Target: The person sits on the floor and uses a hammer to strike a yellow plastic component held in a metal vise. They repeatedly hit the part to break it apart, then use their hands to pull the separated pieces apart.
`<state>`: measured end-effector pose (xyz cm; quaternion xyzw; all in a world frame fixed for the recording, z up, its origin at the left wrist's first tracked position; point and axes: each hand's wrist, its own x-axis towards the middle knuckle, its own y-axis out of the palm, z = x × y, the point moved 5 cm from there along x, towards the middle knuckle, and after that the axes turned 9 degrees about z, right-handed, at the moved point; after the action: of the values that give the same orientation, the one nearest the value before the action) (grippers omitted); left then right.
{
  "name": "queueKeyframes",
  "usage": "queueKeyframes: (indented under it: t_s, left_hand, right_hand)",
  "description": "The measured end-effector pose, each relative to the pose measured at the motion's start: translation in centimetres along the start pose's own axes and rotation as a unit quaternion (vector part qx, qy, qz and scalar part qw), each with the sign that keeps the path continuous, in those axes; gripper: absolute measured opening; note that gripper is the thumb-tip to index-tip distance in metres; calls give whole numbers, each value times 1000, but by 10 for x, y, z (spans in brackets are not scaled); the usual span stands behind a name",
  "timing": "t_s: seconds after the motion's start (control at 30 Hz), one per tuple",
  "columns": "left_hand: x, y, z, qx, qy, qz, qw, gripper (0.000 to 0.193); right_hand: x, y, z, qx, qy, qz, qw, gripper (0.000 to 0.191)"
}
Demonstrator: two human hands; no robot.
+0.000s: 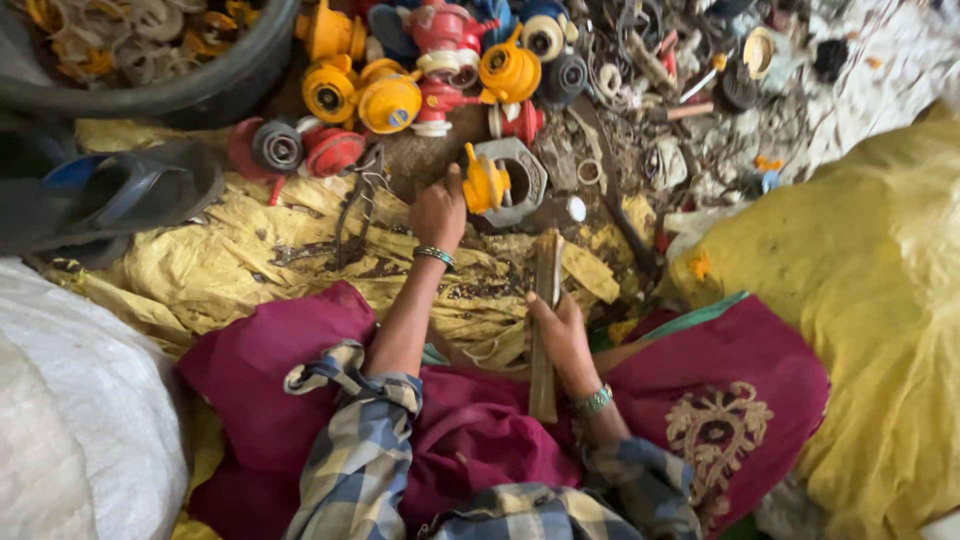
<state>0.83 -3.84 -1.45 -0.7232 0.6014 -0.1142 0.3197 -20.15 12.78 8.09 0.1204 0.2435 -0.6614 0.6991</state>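
Under left hand (438,215), yellow fitting (485,184)

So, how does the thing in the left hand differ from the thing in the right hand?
The left hand holds a small yellow plastic part, rounded and chunky, pressed against a grey metal ring block. The right hand grips a long wooden stick, brown, thin and straight, and pointing towards that block. The yellow part is far shorter than the stick. Both are held firmly over the yellow sheet.

A scrap-sorting workshop floor: heaped yellow and red regulator parts (400,80) (dusty, broken), metal scraps (640,60), spread sacking (250,250).
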Motion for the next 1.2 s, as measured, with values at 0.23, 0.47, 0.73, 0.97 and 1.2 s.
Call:
queueKeyframes:
  t_s: [0.23,0.47,0.73,0.97,1.2]
  left_hand:
    - [-4,-19,-27,67,101,-95,988,55]
    - [0,-21,-22,80,87,-108,987,54]
    - [3,-24,-17,81,68,-108,989,52]
    - [-5,-29,-28,94,100,-116,984,54]
    - [-1,-25,-22,93,85,-101,987,55]
  right_hand:
    - [-50,3,110,-213,-237,-58,946,19]
    - [-66,-14,152,-170,-454,-120,867,15]
    - [10,8,57,-223,-26,-48,973,27]
    - [-59,-46,135,-74,-254,-98,959,24]
    - [-39,-38,136,-220,-353,-182,891,24]
